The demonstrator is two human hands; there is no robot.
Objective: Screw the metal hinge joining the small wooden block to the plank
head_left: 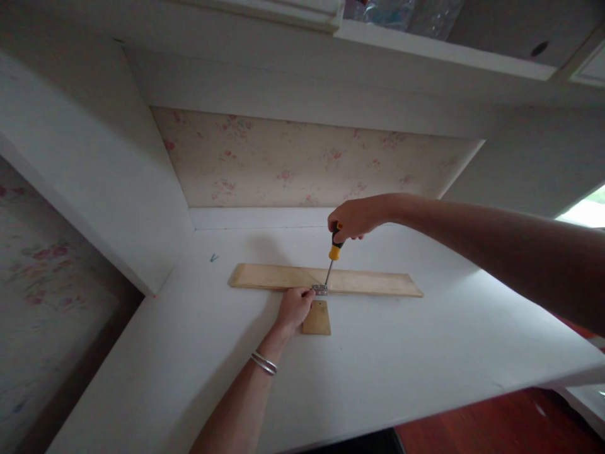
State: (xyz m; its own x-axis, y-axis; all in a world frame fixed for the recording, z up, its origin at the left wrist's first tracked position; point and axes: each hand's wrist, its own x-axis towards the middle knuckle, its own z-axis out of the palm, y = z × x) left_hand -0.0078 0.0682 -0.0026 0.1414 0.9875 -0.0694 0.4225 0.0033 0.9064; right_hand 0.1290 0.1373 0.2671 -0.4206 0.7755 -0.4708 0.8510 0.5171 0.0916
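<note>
My right hand (357, 218) is wrapped round the yellow and black handle of a screwdriver (334, 252). Its shaft slants down, and the tip meets the right part of a small metal hinge (320, 290). The hinge lies at the near edge of a long, pale wooden board (373, 282). With fingers pinched at the hinge's left end, my left hand (297, 307) holds it against the board. A short wooden piece (317, 319) with a small hole near its far edge lies just in front of the hinge, beside my left hand.
Both boards lie on a white desk (378, 359). A few small dark screws or nails (214, 258) rest at the back left. White side panels stand left and right, and an overhead shelf (444, 50) holds clear plastic items. Floral wallpaper (283, 157) covers the back.
</note>
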